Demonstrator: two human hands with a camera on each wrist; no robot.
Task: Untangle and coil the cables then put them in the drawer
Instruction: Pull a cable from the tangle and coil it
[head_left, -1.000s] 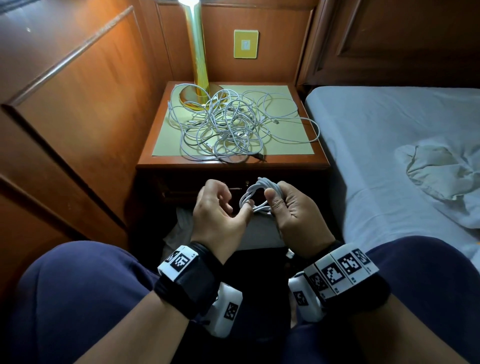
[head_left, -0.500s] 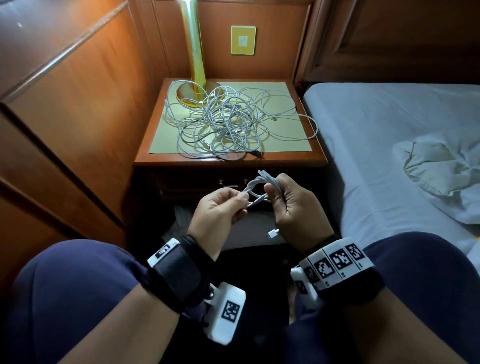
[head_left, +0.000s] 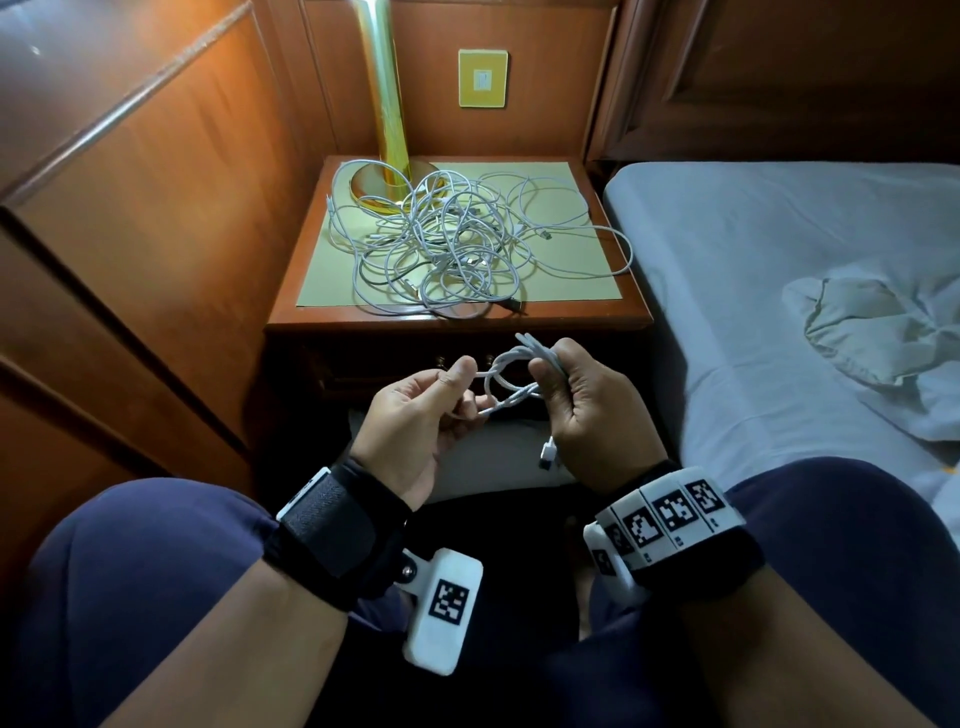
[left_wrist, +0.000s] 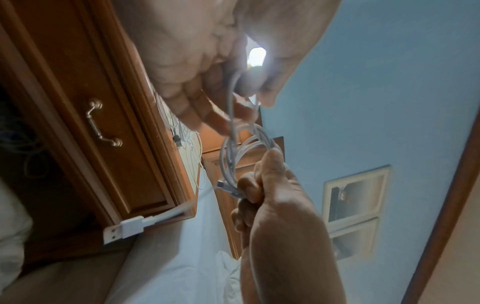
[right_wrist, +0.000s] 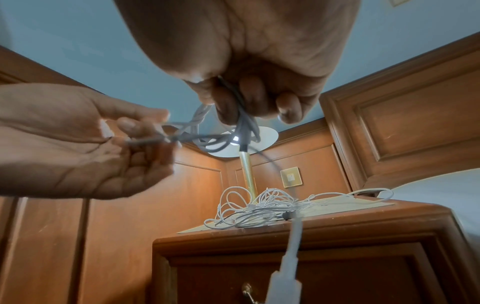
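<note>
A small coil of white cable (head_left: 511, 374) hangs in front of the nightstand drawer (head_left: 395, 371), whose front looks shut. My right hand (head_left: 550, 384) grips the coil's bundled loops (right_wrist: 233, 131) in curled fingers. My left hand (head_left: 462, 387), palm up, pinches a strand leading out of the coil (left_wrist: 244, 148) between thumb and forefinger. The cable's white USB plug (head_left: 548, 453) dangles below my right hand. A big tangle of white cables (head_left: 441, 249) lies on the nightstand top (head_left: 597, 312). The drawer's metal handle (left_wrist: 103, 123) shows in the left wrist view.
A gold lamp (head_left: 387, 104) stands at the back of the nightstand, with cables looped round its base. Wood panelling (head_left: 156, 208) runs along the left. A bed (head_left: 753, 249) with a crumpled cloth (head_left: 883, 332) lies to the right. My knees frame the bottom of the head view.
My left hand went from a fist beside the coil to a palm-up pinch on a strand, drawing it leftward. The USB plug has dropped into view below my right hand.
</note>
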